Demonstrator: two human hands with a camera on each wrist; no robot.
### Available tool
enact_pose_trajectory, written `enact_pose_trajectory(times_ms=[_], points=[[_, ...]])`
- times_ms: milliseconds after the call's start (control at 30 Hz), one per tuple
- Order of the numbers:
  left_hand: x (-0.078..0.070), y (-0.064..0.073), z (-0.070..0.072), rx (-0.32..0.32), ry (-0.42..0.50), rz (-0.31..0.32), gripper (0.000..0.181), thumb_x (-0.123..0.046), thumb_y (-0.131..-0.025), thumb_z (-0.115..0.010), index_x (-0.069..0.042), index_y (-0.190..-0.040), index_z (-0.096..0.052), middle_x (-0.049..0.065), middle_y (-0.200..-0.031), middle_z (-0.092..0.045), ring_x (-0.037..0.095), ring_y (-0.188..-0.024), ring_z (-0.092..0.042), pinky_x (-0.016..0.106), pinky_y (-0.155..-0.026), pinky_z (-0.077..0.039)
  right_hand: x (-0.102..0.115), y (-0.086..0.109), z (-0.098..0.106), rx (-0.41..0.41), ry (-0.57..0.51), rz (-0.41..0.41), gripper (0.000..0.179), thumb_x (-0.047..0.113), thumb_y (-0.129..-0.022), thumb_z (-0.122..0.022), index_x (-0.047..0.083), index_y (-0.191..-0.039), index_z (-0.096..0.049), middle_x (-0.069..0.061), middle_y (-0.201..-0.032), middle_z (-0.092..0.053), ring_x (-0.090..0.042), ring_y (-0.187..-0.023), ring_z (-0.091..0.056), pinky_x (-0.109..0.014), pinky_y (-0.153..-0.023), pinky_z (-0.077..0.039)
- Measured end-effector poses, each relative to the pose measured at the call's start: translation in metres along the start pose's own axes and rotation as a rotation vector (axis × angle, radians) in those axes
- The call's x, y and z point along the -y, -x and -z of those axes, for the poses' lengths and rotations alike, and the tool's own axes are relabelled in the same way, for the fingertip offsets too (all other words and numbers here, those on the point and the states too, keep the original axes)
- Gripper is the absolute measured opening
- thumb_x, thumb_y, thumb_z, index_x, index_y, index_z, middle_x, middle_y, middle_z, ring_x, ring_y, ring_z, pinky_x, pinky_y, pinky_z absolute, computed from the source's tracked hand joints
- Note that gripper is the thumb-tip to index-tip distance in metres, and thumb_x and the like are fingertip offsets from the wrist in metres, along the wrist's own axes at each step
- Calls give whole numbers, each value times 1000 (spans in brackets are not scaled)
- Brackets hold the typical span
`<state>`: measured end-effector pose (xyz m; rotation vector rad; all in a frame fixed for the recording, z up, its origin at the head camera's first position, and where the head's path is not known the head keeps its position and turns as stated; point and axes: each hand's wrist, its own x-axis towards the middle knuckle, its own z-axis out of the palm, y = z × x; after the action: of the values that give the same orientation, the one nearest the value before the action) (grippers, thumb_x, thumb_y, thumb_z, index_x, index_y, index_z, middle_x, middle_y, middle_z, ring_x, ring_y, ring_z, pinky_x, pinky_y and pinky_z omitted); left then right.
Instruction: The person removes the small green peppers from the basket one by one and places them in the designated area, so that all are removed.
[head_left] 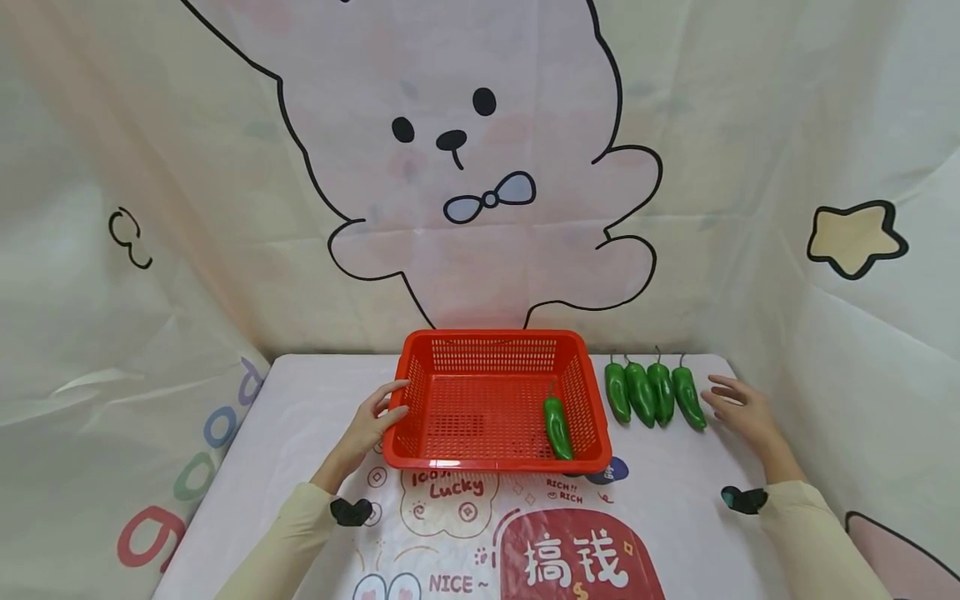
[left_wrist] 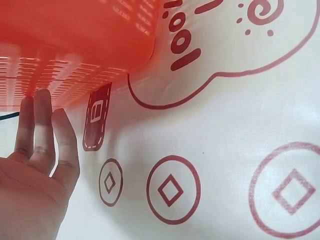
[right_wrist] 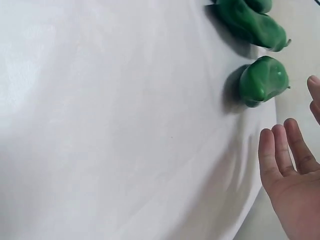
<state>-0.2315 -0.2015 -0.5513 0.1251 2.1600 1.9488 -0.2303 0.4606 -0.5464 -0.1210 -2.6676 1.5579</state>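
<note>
A red plastic basket (head_left: 480,464) with slotted walls stands on the table, and a single green chili pepper (head_left: 557,428) lies inside it on the right. My left hand (head_left: 377,419) is at the basket's left side, its fingers straight against the outer wall (left_wrist: 75,82) in the left wrist view. Several more green peppers (head_left: 640,393) lie in a row to the right of the basket, stems toward the back. My right hand (head_left: 746,414) hovers beside the rightmost pepper (head_left: 687,398), fingers spread and holding nothing. A gap separates that hand from the pepper (right_wrist: 264,81) in the right wrist view.
A white printed cloth (head_left: 450,558) with red drawings and lettering covers the table. Behind it hangs a curtain (head_left: 480,250) with a cartoon bear, and similar curtains close in both sides. The table's back edge runs just behind the peppers.
</note>
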Motion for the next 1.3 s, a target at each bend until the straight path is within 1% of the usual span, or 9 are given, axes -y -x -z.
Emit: enact_pose_trajectory(times_ms=[167,267,400,467,633,700,967,1167,1300], points=[[1,0,0,4,8,-9,53,-17,-102,-64,-19,-152,-45,29,-142,-45,46,-112,-60,47,-76,-60,5,8,4,-43,-57,25,56,25,-101,-67,-3,-145,-47,-36,-139,-43,11,-93,-54,-19,-79,-55],[1,1,1,5,2,-10,54,-19,-102,-65,-19,-152,-44,28,-143,-45,45,-113,-59,47,-77,-60,10,10,5,-85,-86,18,56,27,-101,-67,1,-147,-48,-22,-135,-49,9,-95,-56,-19,-80,-55],[1,2,0,1,-9,-10,55,-20,-102,-65,-20,-152,-44,27,-143,-45,46,-115,-58,47,-78,-60,25,11,2,-135,-149,-18,58,31,-99,-68,8,-149,-50,3,-124,-53,7,-98,-58,-16,-80,-53],[2,2,0,0,-13,-9,54,-19,-102,-64,-19,-152,-44,28,-143,-45,47,-116,-57,46,-78,-60,35,10,-1,-149,-232,-28,56,30,-99,-69,11,-148,-51,9,-120,-54,5,-99,-59,-15,-80,-53],[2,1,1,7,-3,-6,53,-12,-104,-61,-15,-153,-42,31,-143,-43,52,-118,-54,47,-78,-60,64,10,-11,-162,-599,-16,45,17,-97,-71,14,-139,-56,6,-118,-60,-5,-102,-61,-18,-82,-54],[1,0,1,9,2,-6,53,-10,-104,-60,-13,-153,-41,33,-143,-43,53,-117,-54,47,-78,-60,76,9,-17,-156,-698,3,41,13,-97,-70,14,-136,-57,3,-118,-62,-7,-102,-63,-21,-84,-54],[0,2,-1,-3,-5,-4,54,-18,-102,-64,-18,-153,-44,29,-141,-46,47,-113,-59,46,-76,-61,118,-7,-50,-107,-791,74,36,5,-99,-66,9,-134,-57,-2,-118,-61,-14,-104,-62,-26,-90,-54],[1,1,-1,-7,-7,-4,52,-16,-103,-63,-20,-152,-45,29,-141,-46,47,-112,-60,47,-76,-60,145,-20,-77,-83,-758,47,39,13,-98,-69,13,-135,-57,-3,-119,-62,-17,-110,-61,-28,-95,-52],[0,1,-1,-3,0,-6,53,-16,-103,-63,-20,-152,-45,28,-141,-46,47,-112,-60,47,-77,-60,163,-27,-96,-44,-813,38,41,13,-99,-68,9,-138,-55,-5,-123,-61,-18,-111,-62,-29,-97,-51]])
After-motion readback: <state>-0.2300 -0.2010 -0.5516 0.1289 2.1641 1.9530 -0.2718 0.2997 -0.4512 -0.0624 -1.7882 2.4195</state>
